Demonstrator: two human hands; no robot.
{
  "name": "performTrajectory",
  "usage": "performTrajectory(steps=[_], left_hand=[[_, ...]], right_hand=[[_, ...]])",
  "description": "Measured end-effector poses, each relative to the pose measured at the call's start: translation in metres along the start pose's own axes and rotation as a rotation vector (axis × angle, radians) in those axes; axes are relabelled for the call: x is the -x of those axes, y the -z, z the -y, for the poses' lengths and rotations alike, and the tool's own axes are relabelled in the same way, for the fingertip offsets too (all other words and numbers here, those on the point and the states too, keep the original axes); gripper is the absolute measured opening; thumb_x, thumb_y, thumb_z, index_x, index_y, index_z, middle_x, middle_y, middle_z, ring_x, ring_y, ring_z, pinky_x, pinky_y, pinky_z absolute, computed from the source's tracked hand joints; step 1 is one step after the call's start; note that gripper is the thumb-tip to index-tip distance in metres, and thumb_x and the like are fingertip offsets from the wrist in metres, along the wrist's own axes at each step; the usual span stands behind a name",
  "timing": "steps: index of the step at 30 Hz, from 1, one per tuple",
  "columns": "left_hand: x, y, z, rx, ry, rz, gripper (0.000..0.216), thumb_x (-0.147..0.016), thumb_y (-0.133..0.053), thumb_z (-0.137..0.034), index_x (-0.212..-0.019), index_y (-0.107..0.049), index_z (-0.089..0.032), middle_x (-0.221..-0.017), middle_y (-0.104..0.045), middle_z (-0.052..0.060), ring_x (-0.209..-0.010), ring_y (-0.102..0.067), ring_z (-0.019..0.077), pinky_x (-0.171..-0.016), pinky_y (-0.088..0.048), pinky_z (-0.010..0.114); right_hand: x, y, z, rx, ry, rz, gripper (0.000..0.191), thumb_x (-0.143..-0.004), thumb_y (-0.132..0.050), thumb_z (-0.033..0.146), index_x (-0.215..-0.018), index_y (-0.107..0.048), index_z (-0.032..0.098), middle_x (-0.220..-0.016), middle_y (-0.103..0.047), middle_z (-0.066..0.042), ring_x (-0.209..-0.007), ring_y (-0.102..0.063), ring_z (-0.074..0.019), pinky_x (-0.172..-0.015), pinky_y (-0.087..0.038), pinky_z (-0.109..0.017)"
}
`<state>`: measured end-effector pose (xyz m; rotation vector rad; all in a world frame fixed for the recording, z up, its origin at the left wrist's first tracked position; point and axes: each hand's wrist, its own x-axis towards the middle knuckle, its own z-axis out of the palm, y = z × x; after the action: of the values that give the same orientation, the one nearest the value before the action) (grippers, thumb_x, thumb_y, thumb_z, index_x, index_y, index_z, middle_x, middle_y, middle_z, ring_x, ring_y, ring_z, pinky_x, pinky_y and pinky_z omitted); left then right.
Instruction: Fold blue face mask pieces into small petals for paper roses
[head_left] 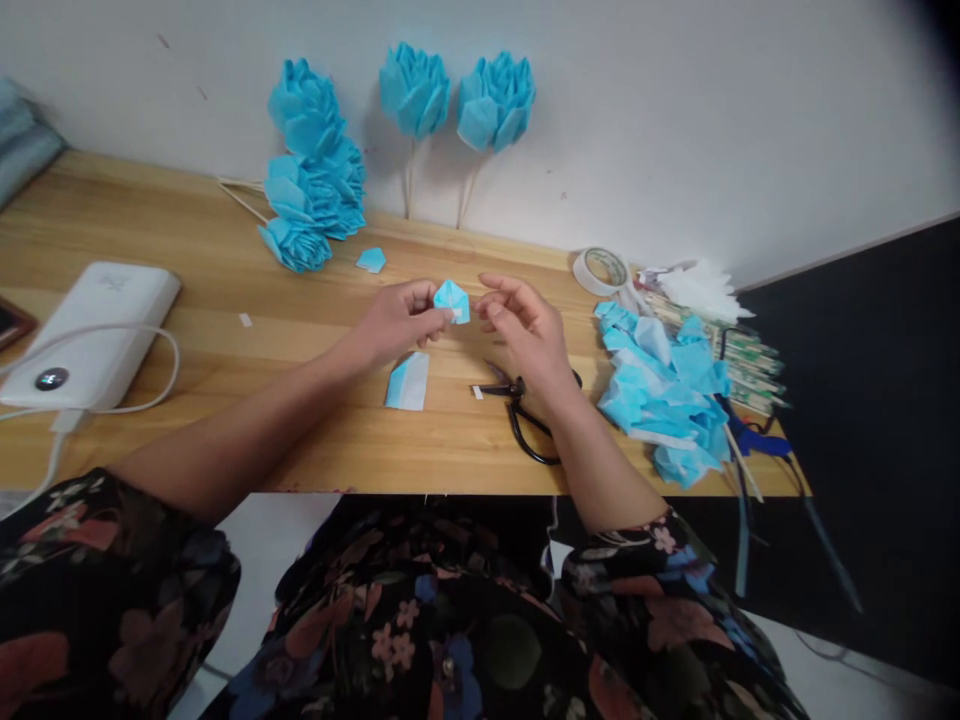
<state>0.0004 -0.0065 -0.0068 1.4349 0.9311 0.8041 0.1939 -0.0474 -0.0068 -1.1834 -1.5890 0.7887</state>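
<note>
My left hand (397,322) pinches a small folded blue paper piece (452,300) above the wooden table (225,300). My right hand (525,330) hovers just right of the piece, fingers curled and slightly apart, fingertips close to it; I cannot tell whether they touch. A second folded blue-and-white paper piece (409,382) lies on the table below my left hand. Black scissors (525,415) lie under my right wrist.
Finished blue paper flowers (315,170) lie at the back, two more (454,95) lean on the wall. A tape roll (602,270), a pile of blue paper (664,390) and sticks sit right. A white power bank (94,335) with cable sits left.
</note>
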Motion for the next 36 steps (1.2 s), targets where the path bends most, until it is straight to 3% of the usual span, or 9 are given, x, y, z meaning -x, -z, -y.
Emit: performTrajectory(steps=[2,5,9,12,19,28,32,36], left_hand=[[0.0,0.0,-0.002,0.003,-0.004,-0.004,0.011,-0.08,-0.067,-0.02,-0.077,-0.056,-0.016,-0.067,-0.062,-0.001,-0.055,-0.052,0.0075,-0.052,-0.042,0.02],[0.001,0.0,-0.004,-0.008,-0.016,0.006,0.012,-0.083,-0.067,-0.019,-0.077,-0.056,-0.016,-0.069,-0.064,-0.001,-0.056,-0.053,0.0071,-0.053,-0.042,0.019],[0.004,0.001,-0.006,-0.047,-0.027,0.013,0.013,-0.085,-0.066,-0.019,-0.076,-0.057,-0.016,-0.07,-0.065,0.0,-0.056,-0.053,0.0062,-0.054,-0.041,0.018],[0.004,0.0,-0.006,-0.052,-0.023,0.01,0.013,-0.085,-0.066,-0.019,-0.074,-0.059,-0.015,-0.067,-0.064,-0.001,-0.055,-0.052,0.0058,-0.055,-0.04,0.018],[0.004,0.0,-0.007,-0.013,-0.013,0.017,0.013,-0.085,-0.065,-0.018,-0.074,-0.06,-0.015,-0.068,-0.065,0.0,-0.055,-0.052,0.0059,-0.055,-0.041,0.019],[0.004,0.001,-0.011,0.006,0.018,0.031,0.015,-0.086,-0.064,-0.017,-0.072,-0.06,-0.015,-0.068,-0.065,0.0,-0.055,-0.053,0.0063,-0.055,-0.04,0.019],[0.003,0.001,-0.009,0.002,0.023,0.034,0.014,-0.085,-0.065,-0.018,-0.073,-0.06,-0.015,-0.069,-0.065,0.0,-0.055,-0.053,0.0064,-0.056,-0.041,0.02],[0.003,0.001,-0.008,0.007,0.028,0.03,0.014,-0.086,-0.065,-0.017,-0.073,-0.06,-0.015,-0.069,-0.065,0.0,-0.055,-0.053,0.0063,-0.055,-0.041,0.019]], right_hand=[[0.006,0.011,0.014,0.183,0.027,0.053,0.025,-0.096,-0.057,0.034,-0.117,-0.068,0.026,-0.099,-0.073,-0.003,-0.088,-0.067,-0.0181,-0.077,-0.055,-0.033],[0.023,0.029,0.03,0.493,0.137,0.279,0.022,-0.096,-0.056,0.023,-0.11,-0.072,0.025,-0.098,-0.075,-0.004,-0.089,-0.068,-0.02,-0.083,-0.055,-0.037],[0.051,0.042,0.024,0.687,0.263,0.451,0.024,-0.099,-0.053,0.021,-0.112,-0.072,0.025,-0.109,-0.075,-0.007,-0.101,-0.068,-0.0231,-0.088,-0.056,-0.039],[0.064,0.04,0.011,0.732,0.319,0.451,0.026,-0.101,-0.05,0.023,-0.116,-0.071,0.025,-0.114,-0.074,-0.008,-0.105,-0.067,-0.0236,-0.088,-0.056,-0.039],[0.067,0.029,0.001,0.816,0.427,0.396,0.021,-0.102,-0.053,0.025,-0.104,-0.073,0.021,-0.101,-0.077,-0.008,-0.092,-0.067,-0.023,-0.077,-0.054,-0.038],[0.062,0.028,-0.001,0.657,0.316,0.361,0.021,-0.098,-0.053,0.021,-0.101,-0.073,0.022,-0.097,-0.077,-0.008,-0.09,-0.069,-0.0223,-0.081,-0.055,-0.039],[0.06,0.033,0.002,0.617,0.272,0.412,0.027,-0.094,-0.051,0.016,-0.11,-0.072,0.024,-0.102,-0.076,-0.007,-0.093,-0.069,-0.0222,-0.083,-0.055,-0.039],[0.062,0.034,0.004,0.687,0.268,0.457,0.024,-0.095,-0.058,0.022,-0.116,-0.068,0.023,-0.105,-0.076,-0.009,-0.094,-0.068,-0.0235,-0.081,-0.054,-0.039]])
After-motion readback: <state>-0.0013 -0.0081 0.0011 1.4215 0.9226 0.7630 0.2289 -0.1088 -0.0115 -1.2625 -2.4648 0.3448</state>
